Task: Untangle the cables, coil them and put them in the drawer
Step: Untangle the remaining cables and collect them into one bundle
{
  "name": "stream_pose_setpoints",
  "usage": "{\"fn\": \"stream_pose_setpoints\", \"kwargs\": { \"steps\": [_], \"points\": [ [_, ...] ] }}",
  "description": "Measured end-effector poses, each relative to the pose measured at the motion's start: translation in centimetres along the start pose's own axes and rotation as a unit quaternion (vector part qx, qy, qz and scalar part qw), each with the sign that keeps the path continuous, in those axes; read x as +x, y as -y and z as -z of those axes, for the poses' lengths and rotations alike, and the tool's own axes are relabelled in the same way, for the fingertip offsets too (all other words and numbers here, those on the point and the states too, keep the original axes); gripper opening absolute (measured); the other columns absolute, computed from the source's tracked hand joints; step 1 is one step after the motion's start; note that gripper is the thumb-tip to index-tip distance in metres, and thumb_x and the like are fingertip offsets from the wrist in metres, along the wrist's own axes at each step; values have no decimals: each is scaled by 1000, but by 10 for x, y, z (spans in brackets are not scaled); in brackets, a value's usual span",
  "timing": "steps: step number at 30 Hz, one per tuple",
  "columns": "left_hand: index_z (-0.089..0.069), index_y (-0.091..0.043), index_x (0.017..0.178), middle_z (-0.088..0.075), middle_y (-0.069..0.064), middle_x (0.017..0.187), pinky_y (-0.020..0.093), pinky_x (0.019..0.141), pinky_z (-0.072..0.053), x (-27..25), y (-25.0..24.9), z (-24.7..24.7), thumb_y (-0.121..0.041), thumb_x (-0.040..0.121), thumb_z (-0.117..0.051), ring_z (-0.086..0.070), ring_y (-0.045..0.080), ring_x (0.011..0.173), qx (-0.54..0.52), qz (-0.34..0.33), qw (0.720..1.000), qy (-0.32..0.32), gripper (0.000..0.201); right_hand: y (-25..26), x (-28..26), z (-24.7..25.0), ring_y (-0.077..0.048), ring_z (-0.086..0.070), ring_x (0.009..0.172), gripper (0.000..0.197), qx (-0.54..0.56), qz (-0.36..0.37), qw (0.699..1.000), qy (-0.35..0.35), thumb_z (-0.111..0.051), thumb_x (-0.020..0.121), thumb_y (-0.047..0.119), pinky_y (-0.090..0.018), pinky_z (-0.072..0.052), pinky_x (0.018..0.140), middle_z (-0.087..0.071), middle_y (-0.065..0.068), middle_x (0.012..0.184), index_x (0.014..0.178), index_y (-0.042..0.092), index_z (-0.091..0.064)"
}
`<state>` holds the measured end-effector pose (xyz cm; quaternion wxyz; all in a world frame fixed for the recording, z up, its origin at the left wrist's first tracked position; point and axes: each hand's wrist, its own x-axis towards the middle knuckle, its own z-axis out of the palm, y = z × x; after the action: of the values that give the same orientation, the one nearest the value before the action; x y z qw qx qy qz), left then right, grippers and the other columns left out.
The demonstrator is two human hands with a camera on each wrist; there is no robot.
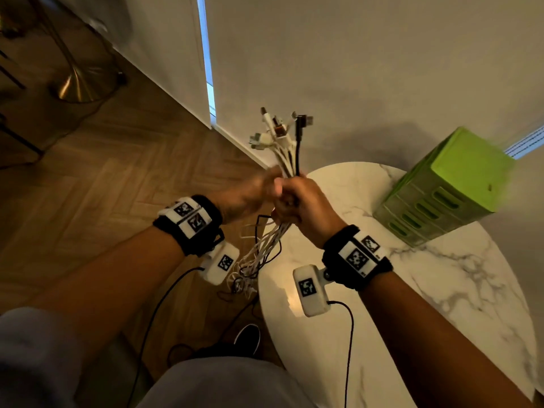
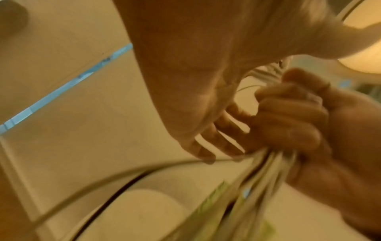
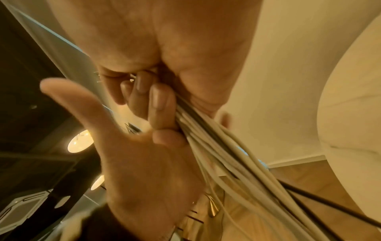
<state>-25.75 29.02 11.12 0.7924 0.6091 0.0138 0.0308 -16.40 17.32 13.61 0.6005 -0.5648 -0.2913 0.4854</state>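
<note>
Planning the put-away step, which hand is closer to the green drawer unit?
Right. The right hand grips the cable bundle above the table's near edge, nearer the green drawer unit; the left hand is beyond it, over the floor.

Our head camera looks steeply down over the desk; our wrist cameras sit close beneath each palm, facing upward. All share the cables.

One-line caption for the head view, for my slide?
Right hand grips cable bundle upright, left hand alongside, green drawer unit waiting.
</note>
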Motion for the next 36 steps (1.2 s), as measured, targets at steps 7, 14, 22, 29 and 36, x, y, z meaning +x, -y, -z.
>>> {"fn": "stream_pose_setpoints", "kwargs": {
  "steps": [7,14,22,29,36],
  "points": [
    [-68,-8,105,-75,7,92,21,71,-55,1,46,-3,-21,92,-74,-72,9,81,277,172,943,65,20,14,-18,7,-18,-21,48,36,-5,11,1000,21,-46,92,26,-38,-26,56,-23,1,52,62,17,-29],
    [-52,-13,103,-69,-15,82,24,66,-48,9,60,41,-16,85,-77,-63,-2,72,240,-44,921,-303,31,21,-17,-4,-24,-51,62,31,53,92,994,-30,-44,88,20,-37,-47,83,-38,-2,53,58,14,-36],
    [-60,-19,86,-65,7,82,39,78,-55,-33,108,52,-59,92,-64,-66,28,81,398,214,892,21,40,43,-16,27,-19,-19,50,31,72,43,993,-81,-43,90,21,-33,-33,54,-18,0,54,62,19,-29],
    [-55,-12,119,-71,7,101,32,91,-45,-36,77,70,-23,95,-66,-66,28,89,658,129,731,-123,28,22,-20,35,-16,-11,47,32,33,-4,992,-121,-45,84,21,-27,-20,47,-16,2,53,61,20,-23],
    [-27,-32,155,-43,-14,154,32,114,-41,-37,78,36,-71,79,-69,-41,-2,138,359,174,916,46,95,31,-31,59,-17,-7,52,32,-23,-12,989,-143,-46,83,21,-33,-9,50,-14,1,56,61,22,-24]
  ]
}}
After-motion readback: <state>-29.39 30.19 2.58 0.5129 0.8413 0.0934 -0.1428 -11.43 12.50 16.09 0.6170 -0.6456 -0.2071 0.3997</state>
